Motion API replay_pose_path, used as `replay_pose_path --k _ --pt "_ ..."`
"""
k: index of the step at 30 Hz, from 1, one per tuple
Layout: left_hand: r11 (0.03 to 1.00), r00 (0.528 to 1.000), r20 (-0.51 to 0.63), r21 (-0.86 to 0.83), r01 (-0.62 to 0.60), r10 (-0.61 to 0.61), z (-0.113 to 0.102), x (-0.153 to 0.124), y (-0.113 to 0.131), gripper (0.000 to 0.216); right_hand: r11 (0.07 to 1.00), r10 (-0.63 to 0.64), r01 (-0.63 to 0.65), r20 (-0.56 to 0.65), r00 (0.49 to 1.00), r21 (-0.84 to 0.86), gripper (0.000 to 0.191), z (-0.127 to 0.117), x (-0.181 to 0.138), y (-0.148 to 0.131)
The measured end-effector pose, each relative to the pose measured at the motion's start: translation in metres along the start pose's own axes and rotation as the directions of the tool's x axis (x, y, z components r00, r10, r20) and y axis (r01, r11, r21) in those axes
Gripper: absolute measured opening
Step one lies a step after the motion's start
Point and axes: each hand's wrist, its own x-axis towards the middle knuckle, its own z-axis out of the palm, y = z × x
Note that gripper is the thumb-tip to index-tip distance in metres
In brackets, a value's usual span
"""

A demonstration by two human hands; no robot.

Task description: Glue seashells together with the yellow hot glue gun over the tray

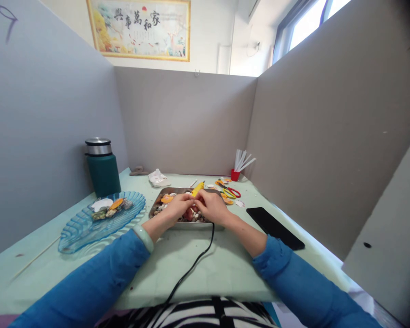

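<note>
Both hands meet over a metal tray [156, 206] of small shells and stones in the middle of the pale green table. My right hand [211, 207] grips a yellow corded tool [197, 188], its tip angled up and away; a black cable [191, 269] runs from it back towards me. My left hand [176, 207] has its fingers pinched on a small piece right beside the tool, too small to identify. A pale bangle sits on the left wrist.
A blue glass dish [75, 232] with shells lies at the left, with a dark green flask [102, 168] behind it. Red-handled scissors [232, 191], a red cup of white sticks [236, 172] and a black phone [274, 222] are at the right. Grey partitions enclose the table.
</note>
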Motion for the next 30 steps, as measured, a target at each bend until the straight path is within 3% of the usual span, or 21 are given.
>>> replay_pose_path --k 30 --pt "0.988 1.000 0.004 0.153 -0.029 0.029 0.0007 -0.0015 0.0021 0.013 1.000 0.015 -0.015 -0.006 1.000 -0.012 0.012 0.0011 0.0006 0.0007"
